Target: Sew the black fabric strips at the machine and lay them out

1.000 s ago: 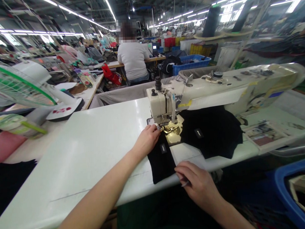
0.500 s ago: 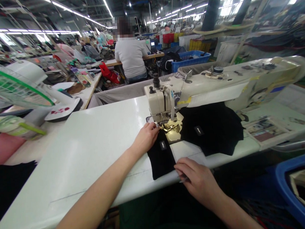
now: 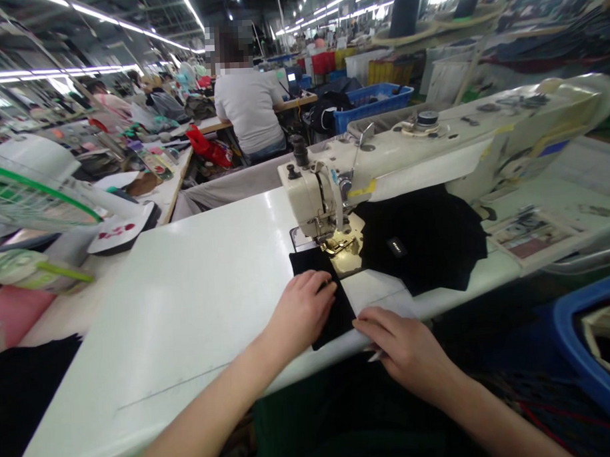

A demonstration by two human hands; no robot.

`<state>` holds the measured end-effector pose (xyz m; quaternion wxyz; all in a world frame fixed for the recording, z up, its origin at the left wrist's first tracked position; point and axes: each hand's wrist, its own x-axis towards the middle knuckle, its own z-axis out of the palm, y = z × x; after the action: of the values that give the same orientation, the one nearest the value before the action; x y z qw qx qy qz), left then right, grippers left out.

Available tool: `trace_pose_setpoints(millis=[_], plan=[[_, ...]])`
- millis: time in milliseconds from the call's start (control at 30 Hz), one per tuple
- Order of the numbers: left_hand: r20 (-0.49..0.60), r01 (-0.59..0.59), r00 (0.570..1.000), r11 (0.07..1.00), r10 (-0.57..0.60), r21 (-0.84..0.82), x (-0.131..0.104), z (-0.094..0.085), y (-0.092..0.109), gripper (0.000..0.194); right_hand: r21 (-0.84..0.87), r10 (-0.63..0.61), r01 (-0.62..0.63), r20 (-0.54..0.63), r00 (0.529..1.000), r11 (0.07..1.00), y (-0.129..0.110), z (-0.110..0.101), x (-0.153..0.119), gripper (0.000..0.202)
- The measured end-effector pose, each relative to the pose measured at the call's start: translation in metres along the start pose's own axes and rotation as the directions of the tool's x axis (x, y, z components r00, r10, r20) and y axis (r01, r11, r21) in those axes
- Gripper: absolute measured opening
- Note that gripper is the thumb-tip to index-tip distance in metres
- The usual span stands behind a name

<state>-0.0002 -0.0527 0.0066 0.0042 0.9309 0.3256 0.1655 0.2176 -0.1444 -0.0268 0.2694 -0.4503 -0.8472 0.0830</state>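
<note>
A small black fabric piece (image 3: pixel 344 315) lies on the white sewing table (image 3: pixel 221 278), its far end just in front of the presser foot (image 3: pixel 338 246) of the sewing machine (image 3: pixel 308 195). My left hand (image 3: pixel 305 308) rests over its middle, fingers bent and closed on the cloth, covering where a label was seen. With thumb and forefinger, my right hand (image 3: pixel 402 342) pinches the right edge near the table's front. A thin, pale pointed thing (image 3: pixel 375 355) pokes out under its fingers; its kind is unclear. Right of the needle lies a larger black fabric piece (image 3: pixel 425 244) bearing a small label (image 3: pixel 396 246).
A fan (image 3: pixel 33 184) stands at left, near a lidded tub (image 3: pixel 26 268) and dark cloth (image 3: pixel 30 378). A blue basket (image 3: pixel 563 313) is at lower right. A parts tray (image 3: pixel 535 237) sits right on the table. Ahead sits a person in white (image 3: pixel 248 110).
My left hand has moved back from the presser foot toward me, onto the small piece's label area. The piece's far end now shows in front of the foot. My right hand keeps its pinch.
</note>
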Motion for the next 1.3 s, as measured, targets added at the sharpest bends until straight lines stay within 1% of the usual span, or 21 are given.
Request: trace_pose_setpoints(millis=[67, 100, 167, 233, 467, 633, 733, 933, 1033, 1100, 1167, 1200, 1233, 1300], plan=[[0.017, -0.062, 0.998, 0.993, 0.064, -0.098, -0.016, -0.003, 0.021, 0.022, -0.018, -0.004, 0.004, -0.002, 1.0, 1.0, 0.001, 0.001, -0.001, 0.049], [0.02, -0.081, 0.996, 0.99, 0.084, -0.119, -0.023, -0.003, 0.029, 0.023, -0.024, -0.006, 0.006, -0.002, 1.0, 1.0, 0.001, 0.0, -0.001, 0.049], [0.019, -0.112, 0.993, 0.987, 0.115, -0.115, -0.034, -0.002, 0.038, 0.027, -0.032, -0.006, 0.006, -0.001, 1.0, 0.999, 0.001, -0.001, 0.001, 0.047], [0.017, -0.127, 0.992, 0.988, 0.128, -0.084, -0.04, 0.0, 0.039, 0.031, -0.031, -0.006, 0.006, 0.003, 1.0, 0.999, 0.0, -0.002, 0.003, 0.045], [0.018, -0.144, 0.989, 0.989, 0.144, -0.036, -0.038, 0.002, 0.033, 0.031, -0.036, 0.019, -0.02, -0.013, 1.0, 0.999, 0.0, -0.001, 0.01, 0.034], [0.011, -0.133, 0.991, 0.99, 0.134, -0.042, -0.034, 0.001, 0.028, 0.03, -0.066, 0.037, -0.038, -0.012, 0.999, 0.997, 0.0, -0.002, 0.018, 0.033], [-0.006, -0.128, 0.992, 0.99, 0.127, -0.054, -0.029, 0.002, 0.022, 0.029, -0.1, 0.06, -0.061, -0.007, 0.998, 0.993, 0.001, -0.001, 0.024, 0.034], [-0.022, -0.137, 0.99, 0.989, 0.136, -0.049, -0.018, 0.005, 0.007, 0.028, -0.146, 0.1, -0.099, 0.002, 0.995, 0.984, 0.006, 0.001, 0.039, 0.029], [-0.016, -0.13, 0.991, 0.991, 0.13, -0.043, -0.013, 0.005, -0.001, 0.027, -0.172, 0.105, -0.104, -0.004, 0.994, 0.98, 0.006, -0.001, 0.044, 0.033], [-0.005, -0.119, 0.993, 0.992, 0.119, -0.041, -0.009, 0.004, -0.006, 0.027, -0.149, 0.102, -0.109, -0.058, 0.993, 0.983, 0.006, -0.006, 0.043, 0.038], [0.004, -0.115, 0.993, 0.993, 0.116, -0.04, -0.006, 0.004, -0.011, 0.027, -0.13, 0.117, -0.141, -0.176, 0.977, 0.981, 0.007, -0.016, 0.04, 0.038], [0.005, -0.116, 0.993, 0.992, 0.116, -0.04, -0.005, 0.004, -0.014, 0.028, -0.136, 0.136, -0.175, -0.254, 0.958, 0.975, 0.008, -0.022, 0.039, 0.036], [0.006, -0.116, 0.993, 0.992, 0.116, -0.042, -0.003, 0.004, -0.016, 0.028, -0.154, 0.16, -0.222, -0.335, 0.928, 0.963, 0.01, -0.029, 0.036, 0.032], [0.011, -0.113, 0.993, 0.992, 0.114, -0.047, 0.0, 0.003, -0.021, 0.028, -0.219, 0.214, -0.349, -0.473, 0.854, 0.911, 0.015, -0.045, 0.032, 0.025]])
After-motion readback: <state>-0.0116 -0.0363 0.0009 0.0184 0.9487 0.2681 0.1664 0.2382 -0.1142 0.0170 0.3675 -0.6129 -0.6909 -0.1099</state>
